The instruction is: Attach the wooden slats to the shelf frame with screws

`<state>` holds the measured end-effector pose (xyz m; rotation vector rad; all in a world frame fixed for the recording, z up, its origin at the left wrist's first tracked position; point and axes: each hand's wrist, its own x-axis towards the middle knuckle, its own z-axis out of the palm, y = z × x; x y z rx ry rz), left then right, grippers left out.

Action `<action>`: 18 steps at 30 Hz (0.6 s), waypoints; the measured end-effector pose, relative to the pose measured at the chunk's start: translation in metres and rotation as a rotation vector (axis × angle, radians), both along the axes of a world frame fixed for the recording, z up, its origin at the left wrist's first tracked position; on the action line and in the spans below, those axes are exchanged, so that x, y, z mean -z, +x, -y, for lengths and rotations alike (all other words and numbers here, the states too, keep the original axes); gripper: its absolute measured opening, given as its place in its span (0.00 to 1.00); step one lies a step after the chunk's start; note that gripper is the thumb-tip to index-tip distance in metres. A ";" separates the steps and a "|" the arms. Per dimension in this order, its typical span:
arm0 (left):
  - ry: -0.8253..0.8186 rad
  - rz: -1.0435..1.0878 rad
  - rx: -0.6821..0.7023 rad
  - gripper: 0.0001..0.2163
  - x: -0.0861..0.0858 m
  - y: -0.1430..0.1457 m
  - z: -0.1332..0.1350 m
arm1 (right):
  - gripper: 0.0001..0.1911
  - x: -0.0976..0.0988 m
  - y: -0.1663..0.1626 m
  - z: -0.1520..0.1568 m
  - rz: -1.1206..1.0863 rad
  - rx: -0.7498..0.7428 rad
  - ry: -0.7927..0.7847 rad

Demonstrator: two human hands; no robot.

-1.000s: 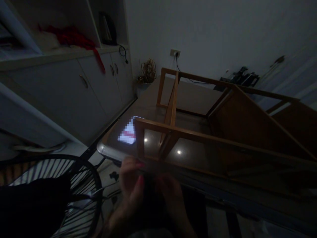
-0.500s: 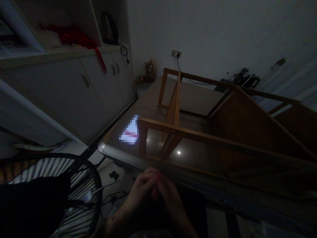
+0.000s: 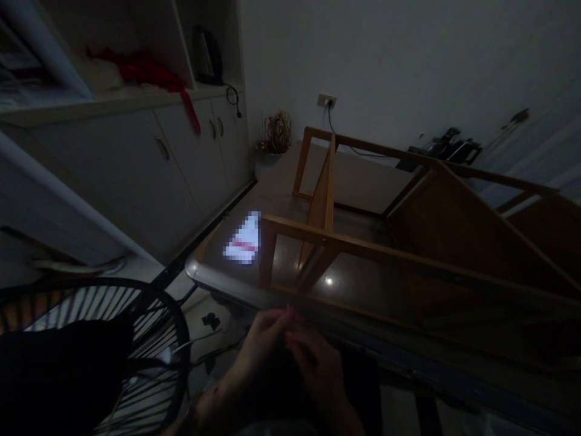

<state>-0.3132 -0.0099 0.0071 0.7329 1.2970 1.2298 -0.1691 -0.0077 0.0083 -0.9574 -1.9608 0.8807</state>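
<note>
Wooden frame (image 3: 372, 249) lying on the table (image 3: 276, 181)
Long axis slants left to lower right, open end facing left. Left hand (image 3: 265, 333), right hand (image 3: 318, 363): fingers curled, can't tell if they're gripping anything, less clasped than half a second ago.

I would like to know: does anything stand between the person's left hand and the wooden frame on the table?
In this view, only the table's near edge lies between the left hand and the wooden frame. Nothing else visible stands there.

l hand (image 3: 264, 333) & r hand (image 3: 321, 362) half-curled, v. close tog., low in frt
</note>
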 end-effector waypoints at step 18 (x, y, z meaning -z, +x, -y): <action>-0.009 0.160 0.103 0.19 0.022 0.004 -0.002 | 0.06 -0.002 -0.004 -0.012 -0.025 0.164 0.155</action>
